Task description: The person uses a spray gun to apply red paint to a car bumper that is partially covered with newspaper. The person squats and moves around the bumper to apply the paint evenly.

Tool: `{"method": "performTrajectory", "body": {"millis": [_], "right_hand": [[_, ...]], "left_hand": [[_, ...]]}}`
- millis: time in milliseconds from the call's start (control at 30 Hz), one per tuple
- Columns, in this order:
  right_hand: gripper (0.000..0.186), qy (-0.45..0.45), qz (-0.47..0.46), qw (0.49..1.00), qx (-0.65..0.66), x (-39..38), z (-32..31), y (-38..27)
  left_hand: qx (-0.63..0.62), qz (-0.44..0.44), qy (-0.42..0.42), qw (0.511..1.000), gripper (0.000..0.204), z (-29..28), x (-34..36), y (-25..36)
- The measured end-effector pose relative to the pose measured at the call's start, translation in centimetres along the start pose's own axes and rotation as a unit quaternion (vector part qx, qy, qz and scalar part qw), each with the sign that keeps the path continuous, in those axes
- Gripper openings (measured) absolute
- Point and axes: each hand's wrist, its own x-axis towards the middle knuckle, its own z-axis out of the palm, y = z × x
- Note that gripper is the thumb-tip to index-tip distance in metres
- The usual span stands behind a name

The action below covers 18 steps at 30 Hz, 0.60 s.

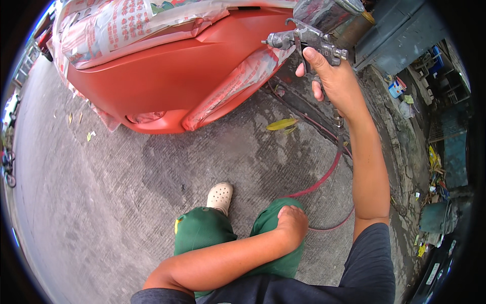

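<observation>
My right hand grips a grey metal spray gun, its nozzle pointing left beside the red car bumper. A hose connector hangs below the grip, joined to a red hose. Masking paper with red print covers the car above the red panel and a strip along its right part. My left forearm crosses my lap, and my left hand rests on my right knee, fingers curled, with anything inside them hidden.
Concrete ground carries fallen leaves. At right are a grey-blue metal cabinet, a white-and-blue paint can, a bucket and litter along a broken edge. A parked motorbike shows at far left.
</observation>
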Motion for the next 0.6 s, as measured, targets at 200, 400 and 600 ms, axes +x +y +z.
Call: {"method": "performTrajectory", "body": {"millis": [200, 400, 600], "right_hand": [[0.047, 0.040, -0.019, 0.998, -0.045, 1.4, 0.4, -1.0], [0.041, 0.064, -0.028, 0.996, -0.062, 6.3, 3.1, -2.6], [0.037, -0.071, -0.021, 0.997, -0.034, 5.2, 5.5, -5.8]], "left_hand": [[0.012, 0.008, -0.012, 1.000, 0.025, -0.1, -0.3, 0.9], [-0.002, 0.017, -0.029, 0.999, 0.027, -0.2, -0.4, 1.3], [0.015, 0.021, -0.041, 0.999, 0.028, 0.4, 0.0, 2.1]]}}
